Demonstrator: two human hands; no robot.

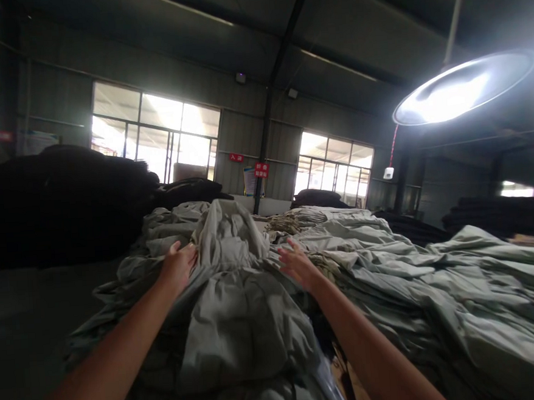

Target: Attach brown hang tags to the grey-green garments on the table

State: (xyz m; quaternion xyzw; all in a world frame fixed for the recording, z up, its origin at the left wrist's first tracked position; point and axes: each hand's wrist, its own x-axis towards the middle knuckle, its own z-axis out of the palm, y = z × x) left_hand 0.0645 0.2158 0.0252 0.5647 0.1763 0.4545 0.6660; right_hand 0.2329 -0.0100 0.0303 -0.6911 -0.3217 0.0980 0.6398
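Observation:
A grey-green cloth garment (pixel 238 311) lies in front of me, spread lengthwise, with a raised, gathered fold at its far end. On its left side is my left hand (pixel 179 268), open, with the thumb up and the fingers against or very close to the cloth. Across from it, my right hand (pixel 299 266) is open, fingers apart and holding nothing, just off the garment's right edge. Whether the left fingertips press into the cloth is blurred. More grey-green cloth (pixel 159 232) is heaped under and behind the garment on the left.
A broad pile of similar grey-green cloth (pixel 419 281) spreads to the right. Dark heaps (pixel 61 202) stand at the left. A lit lamp (pixel 460 92) hangs at upper right, with a white pull switch (pixel 388 173) on a cord. Red signs (pixel 261 170) are on the far pillar.

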